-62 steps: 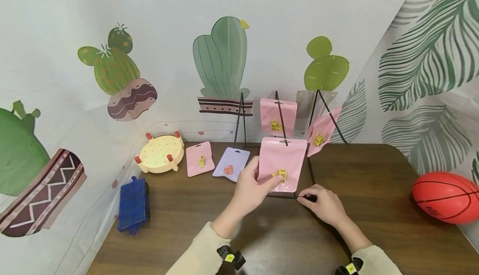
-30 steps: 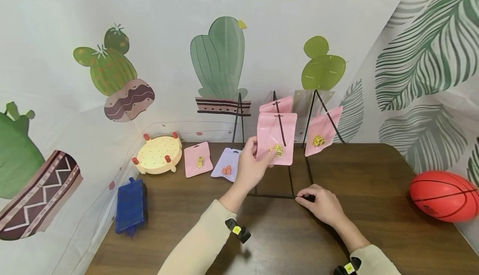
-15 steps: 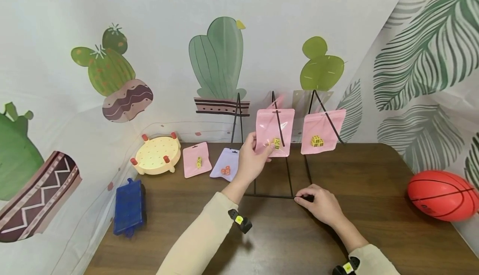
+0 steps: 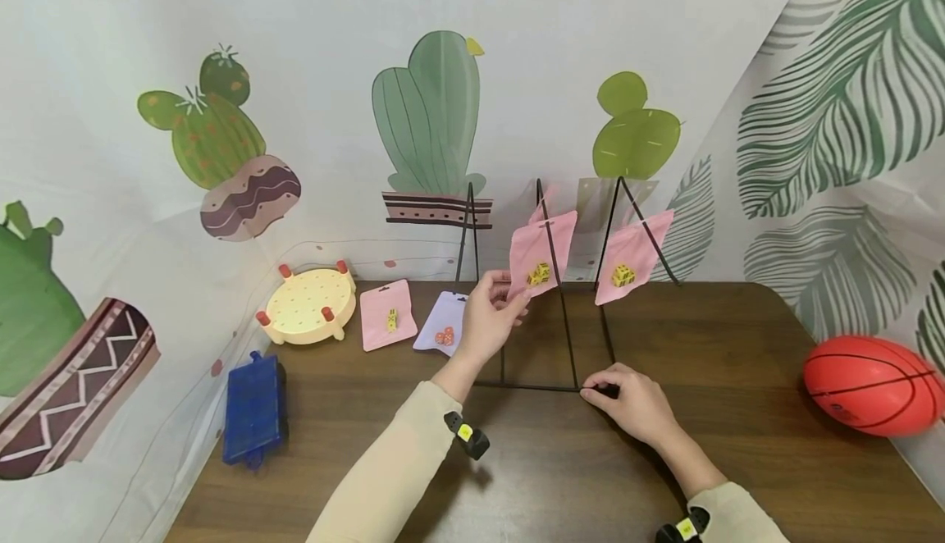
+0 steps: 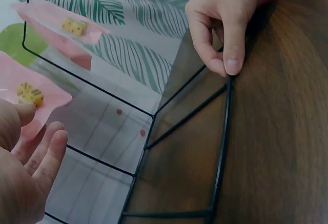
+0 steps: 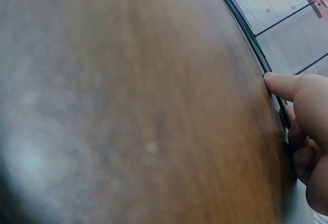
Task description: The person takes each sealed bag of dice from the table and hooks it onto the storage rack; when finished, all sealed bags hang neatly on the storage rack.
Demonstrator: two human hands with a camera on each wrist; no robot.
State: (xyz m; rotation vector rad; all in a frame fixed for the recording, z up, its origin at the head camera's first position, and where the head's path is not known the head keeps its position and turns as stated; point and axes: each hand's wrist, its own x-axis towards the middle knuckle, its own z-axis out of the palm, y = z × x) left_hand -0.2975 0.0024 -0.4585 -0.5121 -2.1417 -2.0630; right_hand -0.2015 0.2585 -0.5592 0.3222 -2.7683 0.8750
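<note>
A pink zip pouch (image 4: 555,244) with yellow dice hangs slanted on the middle hook of a black wire display rack (image 4: 527,389). My left hand (image 4: 487,321) is at the pouch's lower left corner, thumb in front and loosely extended fingers behind; in the left wrist view the thumb (image 5: 23,114) lies by the dice. Whether it still touches the pouch is hard to tell. My right hand (image 4: 638,408) pinches the rack's front base bar near its right end, thumb on top in the right wrist view. A further pink pouch behind is mostly hidden.
Another pink dice pouch (image 4: 650,244) hangs on the right hook. Left of the rack lie a pink pouch (image 4: 376,331) and a lilac pouch (image 4: 450,313). A yellow pegged stand (image 4: 306,305), a blue plastic case (image 4: 253,412) and a red ball (image 4: 871,383) sit near the table's sides.
My left hand has raised the pouch and slid it back onto the middle hook, then loosened and drawn slightly down and left. The pouch has turned aslant. My right hand has kept still.
</note>
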